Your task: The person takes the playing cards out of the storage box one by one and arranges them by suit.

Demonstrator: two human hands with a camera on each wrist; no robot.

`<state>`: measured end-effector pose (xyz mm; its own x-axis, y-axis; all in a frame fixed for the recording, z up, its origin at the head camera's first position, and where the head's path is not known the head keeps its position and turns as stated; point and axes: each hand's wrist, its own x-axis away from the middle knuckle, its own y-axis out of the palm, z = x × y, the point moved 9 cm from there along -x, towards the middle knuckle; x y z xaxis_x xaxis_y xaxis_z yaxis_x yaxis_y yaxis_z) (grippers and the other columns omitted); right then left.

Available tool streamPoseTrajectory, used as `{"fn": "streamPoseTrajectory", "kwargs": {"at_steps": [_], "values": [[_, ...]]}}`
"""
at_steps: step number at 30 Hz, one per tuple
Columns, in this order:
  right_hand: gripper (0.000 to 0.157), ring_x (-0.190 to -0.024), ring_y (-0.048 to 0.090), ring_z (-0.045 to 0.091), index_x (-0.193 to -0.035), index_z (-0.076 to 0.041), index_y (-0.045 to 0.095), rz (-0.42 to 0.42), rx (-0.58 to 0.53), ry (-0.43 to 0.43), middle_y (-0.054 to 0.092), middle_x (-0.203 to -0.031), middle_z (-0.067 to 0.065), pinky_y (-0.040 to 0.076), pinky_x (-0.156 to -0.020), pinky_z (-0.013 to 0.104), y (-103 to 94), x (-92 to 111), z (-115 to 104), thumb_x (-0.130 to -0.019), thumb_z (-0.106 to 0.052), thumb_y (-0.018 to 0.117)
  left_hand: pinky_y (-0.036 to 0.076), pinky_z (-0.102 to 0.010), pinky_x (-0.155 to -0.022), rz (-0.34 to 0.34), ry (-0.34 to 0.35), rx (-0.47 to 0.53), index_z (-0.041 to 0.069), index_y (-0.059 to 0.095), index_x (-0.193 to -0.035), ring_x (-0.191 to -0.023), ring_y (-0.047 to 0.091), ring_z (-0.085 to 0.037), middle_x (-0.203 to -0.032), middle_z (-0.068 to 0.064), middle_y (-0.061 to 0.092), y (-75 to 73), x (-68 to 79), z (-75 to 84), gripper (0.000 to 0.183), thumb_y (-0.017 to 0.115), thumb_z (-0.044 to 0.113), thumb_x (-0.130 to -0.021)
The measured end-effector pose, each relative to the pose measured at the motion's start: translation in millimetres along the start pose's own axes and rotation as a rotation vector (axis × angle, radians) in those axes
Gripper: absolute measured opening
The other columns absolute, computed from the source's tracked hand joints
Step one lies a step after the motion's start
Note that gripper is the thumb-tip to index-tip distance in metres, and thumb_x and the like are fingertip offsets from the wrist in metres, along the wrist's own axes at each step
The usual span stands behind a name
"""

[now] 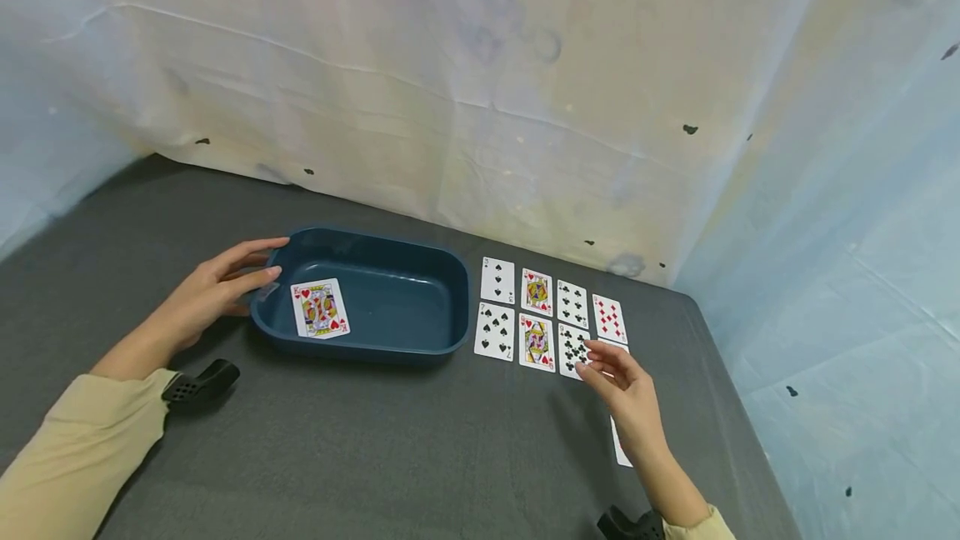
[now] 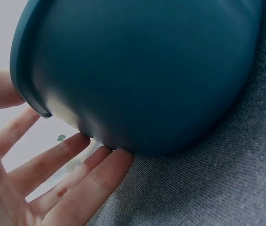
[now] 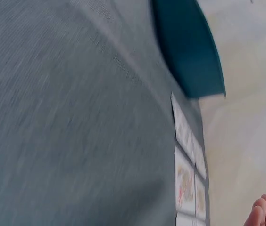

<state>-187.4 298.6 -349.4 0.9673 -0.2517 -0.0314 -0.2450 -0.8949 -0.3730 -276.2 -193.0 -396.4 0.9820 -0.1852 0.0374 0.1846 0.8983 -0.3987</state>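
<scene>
My left hand (image 1: 217,294) grips the left end of a dark blue plastic tub (image 1: 375,350), with the thumb at the rim and several fingertips (image 2: 119,160) against the outer wall. A king of hearts (image 1: 321,308) lies face up inside the tub, near its left end. To the right, my right hand (image 1: 626,398) hovers over the cards with fingers loosely bent and nothing visible between them. Its thumb and fingertips are nearest to a lower clubs card (image 1: 568,344). That hand partly hides a card below the diamonds card (image 1: 609,319).
Two rows of face-up cards include a spades card (image 1: 494,331), a queen of hearts (image 1: 537,342) and an upper clubs card (image 1: 572,304). Another card (image 1: 619,444) shows partly beside the right wrist. Pale cloth walls (image 1: 525,148) border the dark grey table (image 1: 412,457).
</scene>
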Motion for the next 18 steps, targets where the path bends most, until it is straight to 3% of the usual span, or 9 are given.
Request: {"fn": "streamPoseTrajectory", "kwargs": {"at_steps": [4, 12, 18], "values": [[0.039, -0.084, 0.059, 0.004, -0.119, 0.008, 0.059, -0.029, -0.065, -0.038, 0.061, -0.097, -0.002, 0.051, -0.073, 0.017, 18.5, -0.5, -11.9, -0.083, 0.001, 0.070, 0.044, -0.066, -0.088, -0.006, 0.001, -0.001, 0.019, 0.021, -0.154, -0.128, 0.034, -0.054, -0.151, -0.031, 0.020, 1.0, -0.6, 1.0, 0.065, 0.049, 0.039, -0.100], [0.035, -0.084, 0.060, 0.004, -0.115, 0.011, 0.059, -0.098, -0.138, -0.068, 0.066, -0.095, -0.010, 0.051, -0.075, 0.018, 50.6, -1.6, -27.4, -0.082, 0.004, 0.069, 0.045, -0.066, -0.087, -0.006, 0.000, -0.006, 0.016, 0.020, -0.154, -0.128, 0.034, -0.054, -0.151, -0.031, 0.020, 2.4, -2.2, 0.3, 0.065, 0.050, 0.038, -0.099], [0.030, -0.084, 0.062, 0.008, -0.112, 0.007, 0.062, -0.158, -0.190, -0.090, 0.065, -0.091, -0.004, 0.049, -0.073, 0.020, 83.7, -4.4, -45.4, -0.083, 0.002, 0.069, 0.046, -0.065, -0.086, -0.002, 0.010, -0.005, 0.016, 0.021, -0.154, -0.128, 0.035, -0.054, -0.151, -0.031, 0.021, 1.3, -2.6, 0.6, 0.065, 0.050, 0.037, -0.099]]}}
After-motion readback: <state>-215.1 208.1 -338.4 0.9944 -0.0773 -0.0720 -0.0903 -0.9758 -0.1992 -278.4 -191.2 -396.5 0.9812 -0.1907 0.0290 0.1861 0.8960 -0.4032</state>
